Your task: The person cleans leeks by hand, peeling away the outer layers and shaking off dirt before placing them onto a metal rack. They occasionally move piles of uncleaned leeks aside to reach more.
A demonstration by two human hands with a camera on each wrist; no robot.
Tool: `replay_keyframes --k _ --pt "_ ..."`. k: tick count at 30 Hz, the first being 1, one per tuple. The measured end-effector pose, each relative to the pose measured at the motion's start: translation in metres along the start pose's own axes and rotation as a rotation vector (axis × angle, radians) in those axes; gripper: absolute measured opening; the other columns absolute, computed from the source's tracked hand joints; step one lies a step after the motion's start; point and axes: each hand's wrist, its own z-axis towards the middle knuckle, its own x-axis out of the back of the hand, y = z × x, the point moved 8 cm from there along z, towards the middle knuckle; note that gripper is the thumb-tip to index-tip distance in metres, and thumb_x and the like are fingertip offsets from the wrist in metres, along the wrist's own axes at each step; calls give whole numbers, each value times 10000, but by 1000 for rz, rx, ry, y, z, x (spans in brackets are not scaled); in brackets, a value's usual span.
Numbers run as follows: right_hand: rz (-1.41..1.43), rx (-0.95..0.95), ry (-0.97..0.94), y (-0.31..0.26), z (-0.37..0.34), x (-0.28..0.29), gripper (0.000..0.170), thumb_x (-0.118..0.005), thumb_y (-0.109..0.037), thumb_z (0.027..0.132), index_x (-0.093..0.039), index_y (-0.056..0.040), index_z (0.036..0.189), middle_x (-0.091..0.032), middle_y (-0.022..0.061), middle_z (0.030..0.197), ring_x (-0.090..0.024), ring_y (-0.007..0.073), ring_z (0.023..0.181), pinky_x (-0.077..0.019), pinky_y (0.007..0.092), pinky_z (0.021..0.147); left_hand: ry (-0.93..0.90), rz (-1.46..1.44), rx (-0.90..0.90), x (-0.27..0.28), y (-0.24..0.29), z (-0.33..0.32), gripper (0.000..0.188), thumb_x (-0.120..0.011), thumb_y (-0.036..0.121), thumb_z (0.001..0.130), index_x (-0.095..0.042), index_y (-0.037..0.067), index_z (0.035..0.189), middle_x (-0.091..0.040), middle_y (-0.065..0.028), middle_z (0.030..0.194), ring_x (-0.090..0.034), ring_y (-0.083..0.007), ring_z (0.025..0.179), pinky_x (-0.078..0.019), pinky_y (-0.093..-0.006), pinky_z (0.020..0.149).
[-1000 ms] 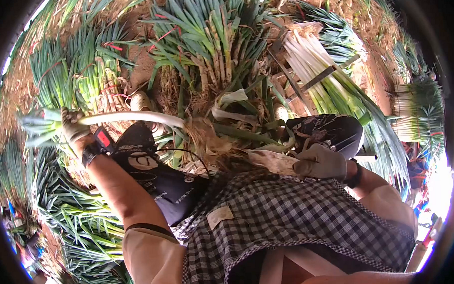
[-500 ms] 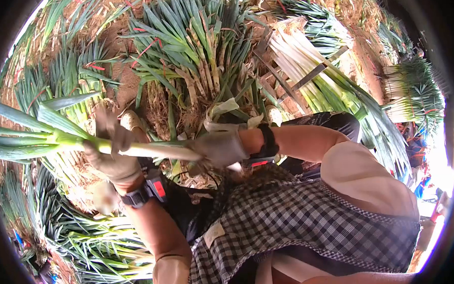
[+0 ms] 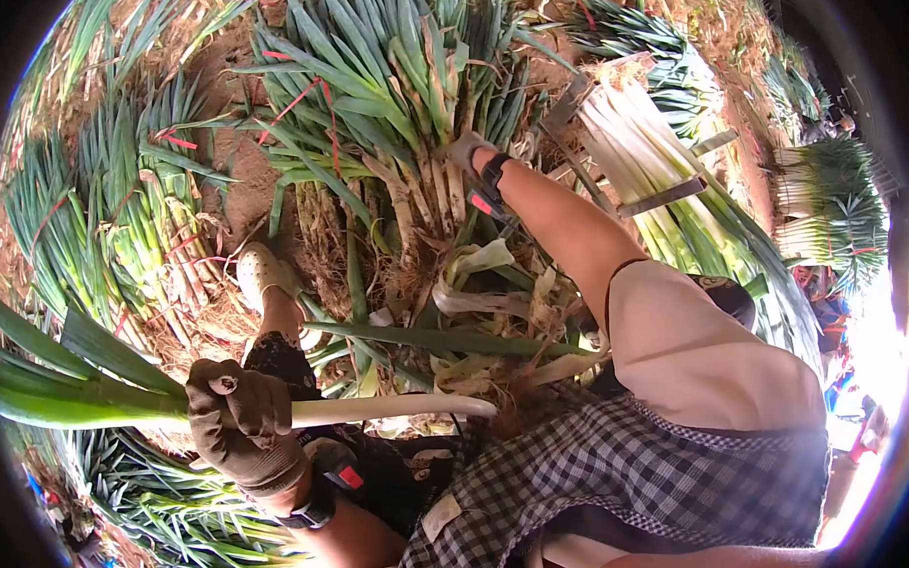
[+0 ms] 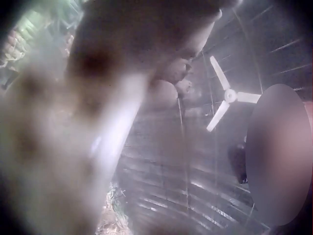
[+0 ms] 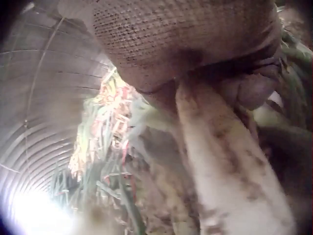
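Note:
At the lower left of the head view, my gloved left hand (image 3: 244, 427) grips a peeled leek (image 3: 379, 409) round its stalk, green leaves to the left, white end to the right. In the left wrist view a pale shaft (image 4: 120, 122) and the hand are blurred. My right hand (image 3: 470, 151) reaches into a standing bunch of leeks (image 3: 398, 96), its fingers mostly hidden. In the right wrist view the gloved right hand (image 5: 190, 44) holds a soiled whitish leek stalk (image 5: 234, 166).
Trimmed leeks (image 3: 634, 127) lie on a low rack (image 3: 662, 197) at the right. Tied bundles (image 3: 122, 215) stand at the left, and loose leeks (image 3: 213, 523) lie at the lower left. Torn leaves (image 3: 475, 283) lie before the checked apron (image 3: 601, 479). A foot in a clog (image 3: 264, 274) is beside the debris.
My right hand has left the root end of the held leek and moved up to the standing bunch. My left hand has moved lower with its leek; its palm has turned down.

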Motion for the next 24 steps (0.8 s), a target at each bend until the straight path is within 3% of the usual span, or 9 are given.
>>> replay_keyframes --k 2,3,6,8,12,16,20,22,24 --pt "149 -45 189 16 -17 6 773 -782 -295 701 -425 -71 1350 -595 86 1186 -612 201 814 -458 319 665 33 54 3 1 -1 1 220 -402 228 943 -471 23 905 -370 22 495 -325 -62 337 -322 -223 322" --pt "440 -106 405 28 -38 22 621 -710 -303 772 -483 -77 1305 -620 91 1083 -618 209 814 -471 318 655 41 99 22 2 -3 0 216 -412 230 932 -471 23 909 -374 19 499 -324 -66 343 -322 -227 333" --pt "1459 -304 601 42 -163 50 709 -741 -363 719 -501 134 1165 -629 185 974 -619 236 870 -483 322 775 159 177 46 -2 -10 -8 205 -432 227 903 -464 25 904 -385 0 505 -312 -85 351 -310 -241 358" --pt "1450 -351 855 36 -204 46 656 -750 -370 686 -559 107 1093 -638 185 954 -617 234 856 -481 341 783 280 307 60 -3 -15 -9 199 -426 227 906 -452 30 890 -387 -10 509 -309 -96 355 -298 -240 370" --pt "1484 -220 826 -15 -296 64 551 -749 -383 666 -582 70 931 -625 198 748 -632 276 712 -502 364 671 436 446 83 -11 -32 -10 166 -534 169 898 -581 15 860 -486 -15 571 -388 -78 419 -299 -216 390" --pt "1279 -123 1095 -80 -361 89 432 -736 -341 702 -542 -6 893 -604 216 728 -629 352 681 -487 405 597 234 633 -11 -28 -53 0 235 -635 156 852 -643 2 1030 -558 11 666 -423 -51 492 -323 -205 440" --pt "1240 78 1183 -143 -397 98 474 -738 -311 702 -528 -16 1007 -605 236 807 -601 414 761 -500 414 639 124 655 -215 -43 -62 6 275 -691 97 802 -624 -49 1026 -629 -51 806 -505 -72 567 -412 -210 501" --pt "1177 169 1219 -161 -396 83 467 -717 -275 754 -518 -24 1093 -635 168 869 -638 311 749 -504 357 648 148 588 -119 -37 -64 0 197 -667 55 804 -630 -47 968 -630 -60 790 -513 -78 547 -426 -214 475" --pt "1957 381 601 -179 -365 49 421 -688 -260 809 -525 -24 1118 -630 61 904 -607 141 781 -486 291 661 184 510 18 -33 -67 -5 136 -647 27 806 -636 -43 922 -627 -62 766 -516 -81 529 -432 -217 454"
